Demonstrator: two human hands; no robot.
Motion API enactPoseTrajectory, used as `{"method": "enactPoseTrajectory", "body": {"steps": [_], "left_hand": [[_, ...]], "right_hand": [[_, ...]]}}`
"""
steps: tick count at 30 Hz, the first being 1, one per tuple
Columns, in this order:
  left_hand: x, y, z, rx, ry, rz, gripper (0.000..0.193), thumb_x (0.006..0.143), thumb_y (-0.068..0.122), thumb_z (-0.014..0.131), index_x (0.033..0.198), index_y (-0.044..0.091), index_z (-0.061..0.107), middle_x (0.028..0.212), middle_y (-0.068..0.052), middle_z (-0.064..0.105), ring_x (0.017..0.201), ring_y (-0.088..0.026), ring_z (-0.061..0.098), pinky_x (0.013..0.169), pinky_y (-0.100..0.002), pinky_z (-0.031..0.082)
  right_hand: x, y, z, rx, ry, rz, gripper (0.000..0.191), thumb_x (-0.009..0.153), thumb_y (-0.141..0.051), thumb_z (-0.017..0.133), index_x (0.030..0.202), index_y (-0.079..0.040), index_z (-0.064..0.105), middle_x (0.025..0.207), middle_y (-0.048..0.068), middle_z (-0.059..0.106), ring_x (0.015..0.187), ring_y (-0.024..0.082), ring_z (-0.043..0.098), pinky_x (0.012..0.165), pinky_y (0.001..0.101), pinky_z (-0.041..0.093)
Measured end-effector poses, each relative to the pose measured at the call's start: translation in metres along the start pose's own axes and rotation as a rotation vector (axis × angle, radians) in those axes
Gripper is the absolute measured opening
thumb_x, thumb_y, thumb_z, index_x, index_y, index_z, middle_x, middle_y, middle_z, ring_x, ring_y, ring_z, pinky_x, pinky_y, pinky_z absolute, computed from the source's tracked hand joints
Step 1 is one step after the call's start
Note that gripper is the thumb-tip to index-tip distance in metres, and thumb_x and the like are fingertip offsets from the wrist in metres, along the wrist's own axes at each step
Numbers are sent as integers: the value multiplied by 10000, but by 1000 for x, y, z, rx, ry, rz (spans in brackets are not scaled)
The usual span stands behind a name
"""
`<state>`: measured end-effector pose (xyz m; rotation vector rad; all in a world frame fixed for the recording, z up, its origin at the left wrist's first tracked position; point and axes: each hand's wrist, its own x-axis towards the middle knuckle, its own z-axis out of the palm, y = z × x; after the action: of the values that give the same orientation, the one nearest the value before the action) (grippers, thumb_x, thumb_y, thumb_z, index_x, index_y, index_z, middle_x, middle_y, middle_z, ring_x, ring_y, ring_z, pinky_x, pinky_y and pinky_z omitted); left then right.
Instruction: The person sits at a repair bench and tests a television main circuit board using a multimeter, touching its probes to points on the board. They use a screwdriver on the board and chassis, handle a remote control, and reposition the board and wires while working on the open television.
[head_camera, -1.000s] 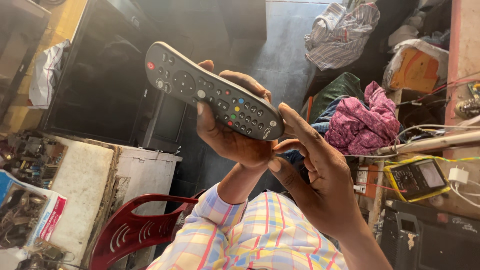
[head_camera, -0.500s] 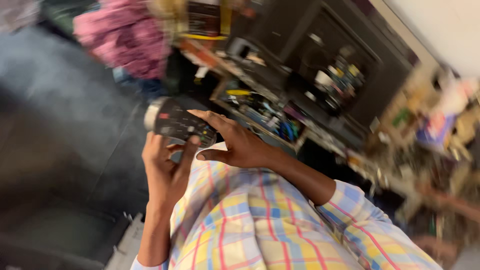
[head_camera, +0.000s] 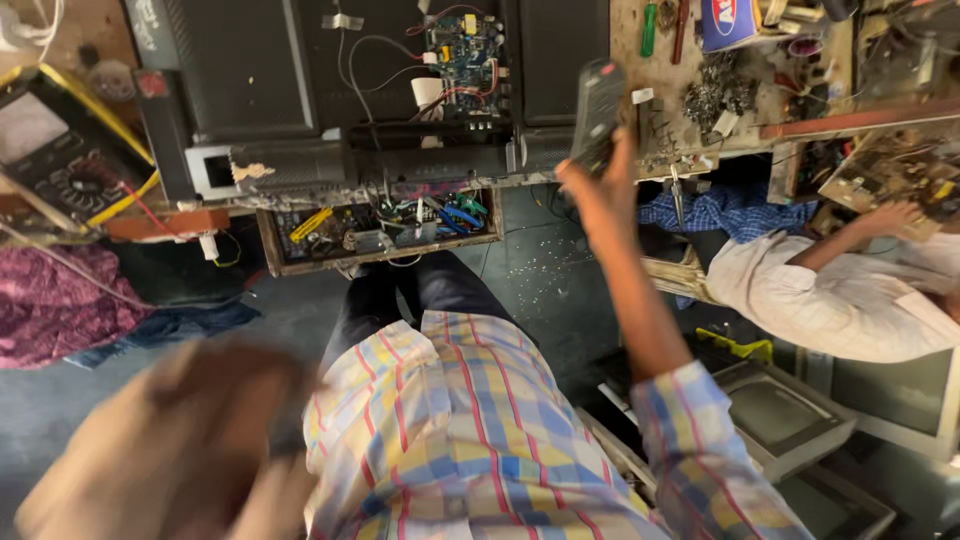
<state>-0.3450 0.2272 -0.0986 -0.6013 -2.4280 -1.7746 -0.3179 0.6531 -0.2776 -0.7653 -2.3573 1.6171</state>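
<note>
The right hand (head_camera: 600, 185) is stretched out over the counter (head_camera: 700, 60), closed around the lower end of a dark remote control (head_camera: 598, 108) that it holds upright, its upper end near the edge of an opened television chassis (head_camera: 330, 90). The fingers wrap the remote's back and edge; the button face is turned partly away, so which keys the thumb covers cannot be told.

The left hand (head_camera: 170, 450) is close to the camera and heavily blurred. It looks loosely curled, but whether it grips anything cannot be told.

The remote is a slim, stiff plastic bar, and it looks light enough for one hand. Its smooth shell may slip in a loose grip, so a hold around the narrow sides near the lower half, as here, seems the surest; a squeeze on the button face would press keys. A drop onto the hard floor could crack the casing or spring the battery cover.

On the chassis an exposed green circuit board (head_camera: 465, 50) sits with red and white wires trailing from it. Below it an open drawer (head_camera: 385, 225) holds pliers and small tools. A yellow multimeter (head_camera: 60, 150) lies at far left above a purple cloth (head_camera: 55, 310). At right another person in a white shirt (head_camera: 800, 290) reaches to a board on the counter.
</note>
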Motion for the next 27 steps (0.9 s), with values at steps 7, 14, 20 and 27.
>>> {"method": "enactPoseTrajectory", "body": {"steps": [7,14,20,27], "left_hand": [[15,34,18,-86,30,196,353,959,193,749,1261,33,660,1047,-63,728,922,-162,719,777,-281,557],[30,17,51,-78,9,161,328,953,180,754,1234,34,668,1026,-64,734,915,-146,710,790,-276,557],[44,4,84,-94,10,83,306,947,169,758,1210,35,675,1008,-64,740,909,-132,702,800,-271,557],[61,-27,118,-75,-75,-416,281,941,157,762,1183,36,684,987,-64,746,903,-116,693,812,-266,557]], "right_hand": [[184,126,-82,-417,125,82,922,784,-261,833,1570,-5,424,1586,175,544,1494,304,516,1257,370,416],[238,161,-74,-666,47,-180,849,961,-109,731,1650,27,255,1630,300,319,1520,460,339,1264,507,327],[248,164,-71,-724,78,-380,703,1031,-12,667,1641,-19,318,1484,235,420,1390,425,513,1155,573,483],[247,160,-71,-874,141,-544,676,1044,-61,703,1603,5,328,1425,197,437,1346,385,536,1056,545,477]]}}
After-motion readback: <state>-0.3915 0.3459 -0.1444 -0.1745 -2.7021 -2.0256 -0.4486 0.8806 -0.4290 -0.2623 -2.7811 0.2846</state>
